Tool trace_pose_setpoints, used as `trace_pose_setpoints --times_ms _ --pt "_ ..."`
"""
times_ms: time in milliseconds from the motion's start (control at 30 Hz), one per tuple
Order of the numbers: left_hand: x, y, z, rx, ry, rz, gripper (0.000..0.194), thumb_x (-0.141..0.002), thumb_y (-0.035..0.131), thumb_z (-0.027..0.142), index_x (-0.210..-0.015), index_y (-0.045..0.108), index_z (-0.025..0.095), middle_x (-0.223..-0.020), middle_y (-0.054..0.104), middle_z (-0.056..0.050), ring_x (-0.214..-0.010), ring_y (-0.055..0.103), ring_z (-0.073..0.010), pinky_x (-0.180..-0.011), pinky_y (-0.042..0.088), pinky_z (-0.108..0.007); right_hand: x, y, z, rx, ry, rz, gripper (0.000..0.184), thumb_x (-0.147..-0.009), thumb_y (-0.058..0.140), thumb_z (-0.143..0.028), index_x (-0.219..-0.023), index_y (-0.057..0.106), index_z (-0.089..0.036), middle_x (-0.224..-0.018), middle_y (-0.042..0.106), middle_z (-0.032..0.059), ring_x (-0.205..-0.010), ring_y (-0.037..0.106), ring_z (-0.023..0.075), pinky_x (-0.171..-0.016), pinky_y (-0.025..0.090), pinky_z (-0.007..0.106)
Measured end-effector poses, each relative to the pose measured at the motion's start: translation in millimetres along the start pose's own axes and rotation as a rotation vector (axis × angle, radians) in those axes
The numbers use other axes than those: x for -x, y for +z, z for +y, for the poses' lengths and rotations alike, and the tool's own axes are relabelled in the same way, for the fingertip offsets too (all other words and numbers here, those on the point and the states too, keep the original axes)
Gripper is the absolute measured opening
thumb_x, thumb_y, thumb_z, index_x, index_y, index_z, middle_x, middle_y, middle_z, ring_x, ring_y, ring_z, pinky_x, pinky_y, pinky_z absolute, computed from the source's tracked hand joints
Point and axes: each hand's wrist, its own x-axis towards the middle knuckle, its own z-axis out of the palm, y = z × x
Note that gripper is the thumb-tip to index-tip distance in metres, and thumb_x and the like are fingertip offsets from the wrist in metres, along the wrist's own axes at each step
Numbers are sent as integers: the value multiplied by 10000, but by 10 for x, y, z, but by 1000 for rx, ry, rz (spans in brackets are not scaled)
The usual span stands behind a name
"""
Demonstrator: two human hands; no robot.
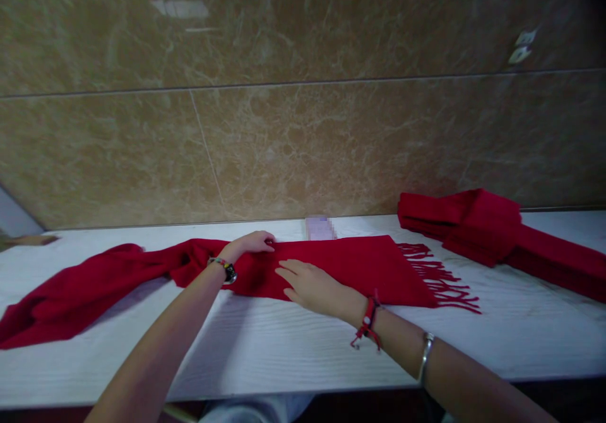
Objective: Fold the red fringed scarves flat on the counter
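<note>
A red scarf [350, 265] lies along the white tabletop. Its right part is spread flat and ends in a twisted fringe [438, 278], while its left part is loosely bunched. My left hand [250, 244] rests on the scarf's far edge, fingers slightly bent and pointing right; the thumb is hidden. Nearer to me, my right hand [310, 287] lies on the flat part, palm down with fingers spread and thumb apart. Both hands touch the cloth, a short gap between them.
More folded red cloth [478, 227] is piled at the right, against the marbled wall [303, 151]. Behind the scarf, a small pale purple item [319, 227] sits by the wall. A wall socket [521, 47] is at upper right. The table's front edge [284, 393] runs near my body.
</note>
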Motion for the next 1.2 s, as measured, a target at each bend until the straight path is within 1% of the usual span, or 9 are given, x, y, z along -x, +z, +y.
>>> trace_pose_setpoints --times_ms 100,200,433,533,667,767,933,1100,1200 --pt "-68 -84 -7 44 21 -81 211 -632 605 282 -798 614 151 -703 608 17 -631 494 -123 -600 388 -211 -86 169 -8 -57 -50 -61 478 -900 356 -374 -1306 391 -124 -1361 385 126 -1272 291 233 -1030 264 410" --pt "-104 -162 6 106 40 -156 256 -627 612 321 -818 605 150 -663 579 29 -593 472 -113 -549 371 -206 -63 280 13 -89 -55 -96 490 -924 258 -392 -1341 338 -147 -1394 335 100 -1299 234 219 -1053 199 433" --pt "-186 -244 -24 390 69 -233 450 -516 674 217 -954 581 179 -785 617 11 -696 535 -136 -581 396 -209 -30 278 5 -96 -43 -82 491 -927 244 -387 -1341 340 -142 -1400 325 93 -1301 227 226 -1060 179 429" --pt "-196 -241 -38 350 51 -227 410 -492 695 242 -886 608 169 -762 610 16 -682 519 -133 -571 383 -204 -34 269 -4 -95 -42 -86 481 -928 243 -378 -1338 348 -149 -1397 332 88 -1300 230 225 -1059 181 434" --pt "-209 -275 -52 261 33 -294 234 -591 643 353 -719 617 158 -655 583 27 -596 467 -107 -536 345 -200 -34 266 -6 -97 -45 -89 475 -929 241 -370 -1342 340 -158 -1398 331 87 -1303 222 220 -1058 181 440" --pt "-254 -297 -82 204 13 -262 214 -594 636 363 -642 587 161 -584 538 35 -562 423 -102 -516 311 -205 -34 272 -7 -102 -43 -78 474 -927 249 -369 -1340 344 -157 -1397 334 89 -1299 231 228 -1056 186 442" --pt "-303 -261 -153 153 3 -162 263 -565 658 363 -727 589 169 -681 549 31 -649 443 -118 -579 320 -206 -34 294 -9 -104 -43 -41 470 -924 257 -369 -1326 367 -153 -1385 354 95 -1287 258 239 -1051 196 445" --pt "-152 -321 -287 156 -21 -234 315 -603 615 473 -642 583 162 -582 517 34 -573 426 -110 -547 316 -214 -29 290 -6 -106 -47 -36 468 -923 262 -373 -1324 371 -158 -1386 354 94 -1282 267 244 -1048 205 444" --pt "-43 -382 -381 177 -44 -190 367 -608 596 505 -737 576 162 -639 537 27 -610 452 -120 -556 329 -212 -31 287 -5 -111 -47 -42 470 -922 266 -374 -1329 362 -160 -1391 345 94 -1286 261 241 -1050 203 439"
